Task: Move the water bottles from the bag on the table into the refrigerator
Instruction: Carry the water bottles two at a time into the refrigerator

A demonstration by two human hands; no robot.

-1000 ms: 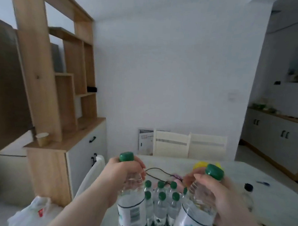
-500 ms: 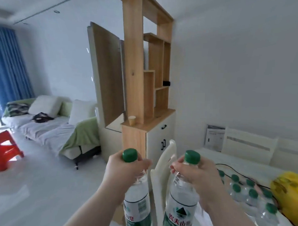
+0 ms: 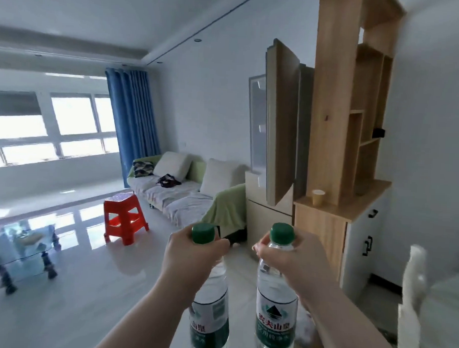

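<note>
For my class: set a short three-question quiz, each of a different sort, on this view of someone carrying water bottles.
1. True or false: the left hand is empty.
2. What colour is the stool?
3. The paper cup stands on: A the sofa, B the wooden cabinet, C the glass table.

Key: 1 false, each hand holds a bottle by the neck; the right hand holds the other bottle. 2 red. 3 B.

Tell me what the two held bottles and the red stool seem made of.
Left bottle and right bottle: clear plastic, apparently; see-through walls, glossy printed labels, green ribbed caps. Red stool: likely moulded plastic; uniform glossy colour, latticed top.
</note>
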